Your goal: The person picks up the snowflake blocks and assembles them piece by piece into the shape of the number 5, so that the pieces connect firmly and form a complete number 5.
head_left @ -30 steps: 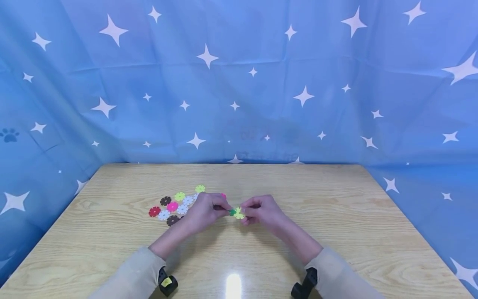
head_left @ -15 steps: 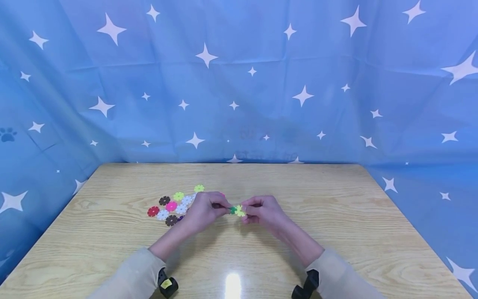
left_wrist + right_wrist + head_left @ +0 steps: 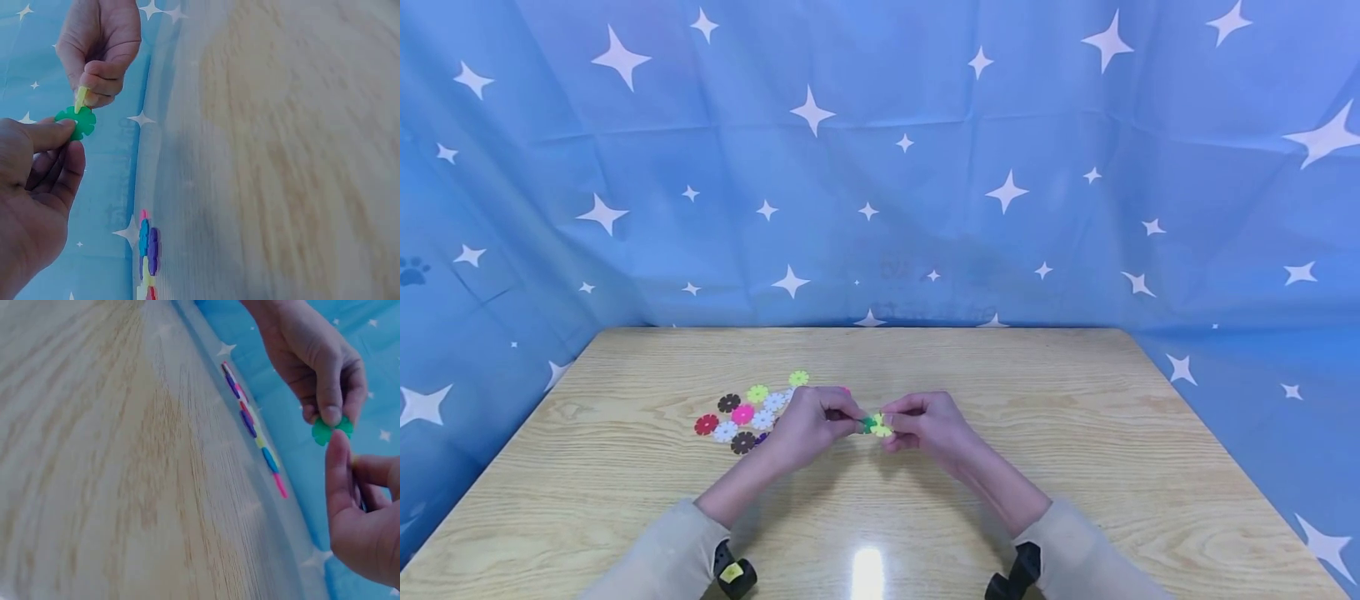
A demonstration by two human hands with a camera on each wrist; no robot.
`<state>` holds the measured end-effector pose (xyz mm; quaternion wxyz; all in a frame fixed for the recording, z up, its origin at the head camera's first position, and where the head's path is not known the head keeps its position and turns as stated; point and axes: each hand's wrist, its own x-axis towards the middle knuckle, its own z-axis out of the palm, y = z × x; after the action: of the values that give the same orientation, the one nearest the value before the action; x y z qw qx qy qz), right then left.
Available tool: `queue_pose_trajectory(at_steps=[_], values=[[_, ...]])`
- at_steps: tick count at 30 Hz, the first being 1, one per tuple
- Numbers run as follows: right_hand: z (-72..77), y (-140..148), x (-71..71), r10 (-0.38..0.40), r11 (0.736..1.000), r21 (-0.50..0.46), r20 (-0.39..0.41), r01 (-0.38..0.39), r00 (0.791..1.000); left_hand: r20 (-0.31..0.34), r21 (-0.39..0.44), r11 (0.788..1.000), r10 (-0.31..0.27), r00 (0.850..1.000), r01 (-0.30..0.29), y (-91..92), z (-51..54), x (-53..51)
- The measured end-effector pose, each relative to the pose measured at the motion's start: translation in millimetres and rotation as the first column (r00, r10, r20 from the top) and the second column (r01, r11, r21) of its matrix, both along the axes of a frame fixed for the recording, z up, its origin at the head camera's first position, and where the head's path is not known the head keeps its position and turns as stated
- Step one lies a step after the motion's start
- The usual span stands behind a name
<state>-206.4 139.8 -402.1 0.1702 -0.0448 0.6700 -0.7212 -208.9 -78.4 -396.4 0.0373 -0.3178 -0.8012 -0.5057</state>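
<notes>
I see the green disc [image 3: 85, 125] held up above the table [image 3: 1000, 500], the yellow disc [image 3: 882, 429] touching its edge. Left of the green disc, the left hand [image 3: 808, 425] pinches it; right of it, the right hand [image 3: 928, 423] pinches the yellow disc. Farther left of the green disc I make out loose discs [image 3: 742, 414] lying flat, and behind it hangs a starry blue curtain [image 3: 925, 192].

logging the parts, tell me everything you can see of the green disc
The green disc is flat and round with a notched, petal-like rim and looks like plastic. It is held above the table, pinched by the left hand, which covers part of it. Its rim meets the yellow disc in the right hand; whether they interlock cannot be told.
</notes>
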Motion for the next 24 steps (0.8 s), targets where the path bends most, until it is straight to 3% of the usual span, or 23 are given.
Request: queue_pose_trajectory(at_steps=[7,14,19,24], values=[[-0.1,0.9,1.4,-0.003,1.000,-0.007,0.012,0.003,1.000,0.048,0.026,1.000,0.009,0.999,-0.010,0.1,-1.7,-0.3],[-2.9,-2.3,0.8,-0.062,0.998,0.018,-0.065,0.063,0.996,0.099,0.016,0.993,0.118,0.988,-0.120,0.8,-1.8,-4.9],[-5.4,-3.6,0.8,-0.105,0.994,0.026,-0.102,0.108,0.989,0.107,0.014,0.991,0.128,0.986,-0.131,0.5,-1.9,-5.8],[-7.0,-3.0,1.9,-0.078,0.993,0.071,-0.189,0.093,0.979,0.130,-0.001,0.989,0.149,0.980,-0.150,1.2,-0.2,-5.0]])
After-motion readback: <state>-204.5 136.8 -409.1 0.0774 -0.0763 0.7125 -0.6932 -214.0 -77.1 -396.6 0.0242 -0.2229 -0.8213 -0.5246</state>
